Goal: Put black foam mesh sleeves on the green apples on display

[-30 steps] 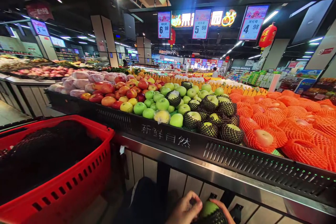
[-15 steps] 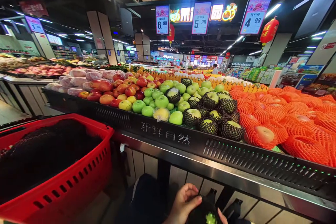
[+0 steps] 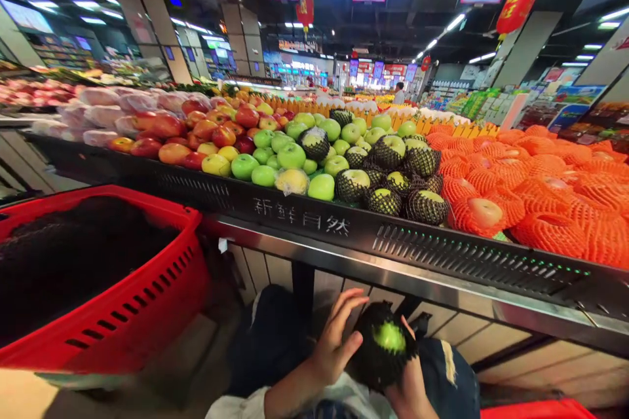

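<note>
A green apple [image 3: 390, 337] in a black foam net sits in front of my lap, its bare green top showing through the net's opening. My right hand [image 3: 411, 376] wraps round the apple's right and lower side; most of its fingers are hidden behind the fruit. On the apple's left side is my left hand [image 3: 339, 334], fingers stretched out and apart. Its thumb is close to the net; whether it touches, I cannot tell. Past my knees, green apples [image 3: 291, 156] lie on the display, some bare and some in black foam nets [image 3: 426, 207].
At the left stands a red basket [image 3: 162, 334] filled with black netting. A metal-edged display ledge [image 3: 304, 249] runs across in front. Red apples [image 3: 164, 125] lie left of the green ones, and orange-netted fruit [image 3: 555, 190] lies right. Another red rim [image 3: 540, 409] shows bottom right.
The view has tipped down, so my hands and the netted apple appear higher. My left fingers have straightened and moved off the apple's top, while the right hand keeps its hold.
</note>
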The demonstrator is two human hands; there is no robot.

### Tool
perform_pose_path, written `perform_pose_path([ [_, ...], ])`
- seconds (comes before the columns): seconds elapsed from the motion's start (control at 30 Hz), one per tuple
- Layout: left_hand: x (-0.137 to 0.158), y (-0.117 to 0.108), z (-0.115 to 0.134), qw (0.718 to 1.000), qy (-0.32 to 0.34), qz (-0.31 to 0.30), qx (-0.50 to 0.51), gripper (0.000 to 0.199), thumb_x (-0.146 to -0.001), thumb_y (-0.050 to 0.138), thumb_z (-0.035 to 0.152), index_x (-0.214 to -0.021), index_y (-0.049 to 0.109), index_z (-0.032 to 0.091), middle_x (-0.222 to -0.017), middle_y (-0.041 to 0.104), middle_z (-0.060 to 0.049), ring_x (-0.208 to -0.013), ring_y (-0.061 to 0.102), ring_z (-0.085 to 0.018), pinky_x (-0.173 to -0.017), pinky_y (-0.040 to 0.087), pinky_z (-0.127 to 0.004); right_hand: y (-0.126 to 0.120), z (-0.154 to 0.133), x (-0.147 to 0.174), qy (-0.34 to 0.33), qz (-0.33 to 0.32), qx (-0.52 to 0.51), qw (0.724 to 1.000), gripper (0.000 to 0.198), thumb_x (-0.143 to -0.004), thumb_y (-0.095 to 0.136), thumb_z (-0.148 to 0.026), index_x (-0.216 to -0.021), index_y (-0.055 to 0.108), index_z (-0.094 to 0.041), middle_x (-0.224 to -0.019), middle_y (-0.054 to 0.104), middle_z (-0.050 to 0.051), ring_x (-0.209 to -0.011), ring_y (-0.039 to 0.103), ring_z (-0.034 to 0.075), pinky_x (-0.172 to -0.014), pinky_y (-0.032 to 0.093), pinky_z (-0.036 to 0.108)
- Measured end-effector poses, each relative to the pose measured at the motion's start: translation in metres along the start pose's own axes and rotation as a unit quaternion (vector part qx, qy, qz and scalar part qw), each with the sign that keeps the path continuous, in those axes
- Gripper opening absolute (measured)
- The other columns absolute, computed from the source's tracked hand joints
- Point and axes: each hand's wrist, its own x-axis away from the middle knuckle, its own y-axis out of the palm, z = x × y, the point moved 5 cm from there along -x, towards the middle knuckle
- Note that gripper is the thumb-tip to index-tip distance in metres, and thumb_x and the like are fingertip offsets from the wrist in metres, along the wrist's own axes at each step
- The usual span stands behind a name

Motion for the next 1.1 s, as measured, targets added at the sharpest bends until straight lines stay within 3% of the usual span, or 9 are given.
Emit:
perform_pose_path([
  [0.07, 0.005, 0.004, 0.011, 0.996, 0.051, -0.074, 0.003, 0.081, -0.084, 0.07, 0.067, -0.149, 0.054, 0.02, -0.159, 0.043, -0.017, -0.149, 0.038, -0.039, -0.127, 0.025, -0.05, 0.0, -0.003, 0.011, 0.056, 0.111, -0.098, 0.987, 0.056, -0.073, 0.077, -0.071, -0.104, 0.079, -0.025, -0.098, 0.082, 0.002, -0.096, 0.077, 0.027, -0.092, 0.062, 0.043],
  [0.13, 0.009, 0.008, 0.014, 0.994, 0.064, -0.09, -0.005, 0.097, -0.074, 0.087, 0.052, -0.155, 0.046, 0.02, -0.162, 0.04, -0.018, -0.152, 0.036, -0.039, -0.129, 0.023, -0.052, 0.013, -0.01, 0.018, 0.111, 0.143, -0.149, 0.972, 0.06, -0.066, 0.082, -0.071, -0.102, 0.079, -0.022, -0.097, 0.082, 0.003, -0.099, 0.075, 0.027, -0.095, 0.06, 0.041],
  [0.23, 0.014, 0.011, 0.007, 0.999, 0.021, -0.044, -0.006, 0.105, -0.065, 0.095, 0.031, -0.155, 0.042, 0.019, -0.159, 0.045, -0.019, -0.149, 0.042, -0.038, -0.129, 0.028, -0.052, 0.035, -0.025, 0.024, 0.141, 0.133, -0.163, 0.967, 0.062, -0.062, 0.084, -0.071, -0.098, 0.08, -0.021, -0.097, 0.082, 0.003, -0.1, 0.075, 0.027, -0.097, 0.059, 0.04],
  [0.37, 0.022, 0.01, -0.01, 0.998, -0.031, 0.024, -0.041, 0.105, -0.054, 0.095, 0.025, -0.148, 0.048, 0.021, -0.147, 0.058, -0.016, -0.137, 0.055, -0.036, -0.123, 0.04, -0.054, 0.049, -0.033, 0.029, 0.163, 0.103, -0.175, 0.965, 0.064, -0.055, 0.089, -0.07, -0.095, 0.081, -0.021, -0.1, 0.082, 0.004, -0.111, 0.072, 0.03, -0.1, 0.057, 0.041],
  [0.53, 0.027, 0.001, -0.02, 0.987, 0.015, 0.068, -0.144, 0.107, -0.044, 0.093, 0.026, -0.143, 0.052, 0.023, -0.139, 0.063, -0.013, -0.125, 0.064, -0.035, -0.112, 0.052, -0.053, 0.043, -0.026, 0.026, 0.186, 0.086, -0.159, 0.966, 0.063, -0.055, 0.091, -0.068, -0.095, 0.082, -0.021, -0.104, 0.081, 0.006, -0.112, 0.07, 0.029, -0.101, 0.055, 0.04],
  [0.67, 0.023, -0.002, -0.007, 0.975, 0.135, 0.058, -0.164, 0.104, -0.051, 0.095, 0.034, -0.145, 0.049, 0.025, -0.136, 0.064, -0.014, -0.123, 0.064, -0.034, -0.108, 0.055, -0.051, 0.027, -0.034, 0.016, 0.081, 0.148, -0.117, 0.979, 0.037, -0.059, 0.095, -0.045, -0.086, 0.079, -0.026, -0.091, 0.079, -0.002, -0.089, 0.071, 0.02, -0.091, 0.057, 0.031],
  [0.77, 0.021, -0.002, 0.004, 0.965, 0.2, 0.048, -0.163, 0.097, -0.063, 0.093, 0.04, -0.147, 0.046, 0.026, -0.137, 0.063, -0.014, -0.124, 0.064, -0.032, -0.106, 0.055, -0.049, 0.017, -0.032, 0.014, 0.061, 0.163, -0.104, 0.979, 0.032, -0.063, 0.094, -0.042, -0.085, 0.078, -0.027, -0.09, 0.078, -0.002, -0.088, 0.071, 0.02, -0.091, 0.057, 0.031],
  [0.97, 0.017, 0.0, 0.007, 0.972, 0.169, 0.005, -0.161, 0.087, -0.076, 0.087, 0.034, -0.15, 0.043, 0.029, -0.144, 0.055, -0.014, -0.131, 0.058, -0.03, -0.112, 0.049, -0.046, 0.02, -0.013, 0.021, 0.103, 0.051, -0.126, 0.985, 0.057, -0.065, 0.092, -0.051, -0.116, 0.077, -0.029, -0.124, 0.077, 0.004, -0.119, 0.068, 0.029, -0.109, 0.051, 0.047],
  [1.1, 0.013, -0.001, 0.004, 0.991, 0.119, -0.041, -0.045, 0.099, -0.078, 0.071, 0.076, -0.154, 0.037, 0.022, -0.153, 0.045, -0.019, -0.142, 0.046, -0.035, -0.118, 0.041, -0.049, 0.024, -0.014, 0.024, 0.097, 0.089, -0.132, 0.982, 0.057, -0.061, 0.09, -0.058, -0.107, 0.08, -0.026, -0.113, 0.079, 0.006, -0.122, 0.067, 0.033, -0.111, 0.05, 0.051],
])
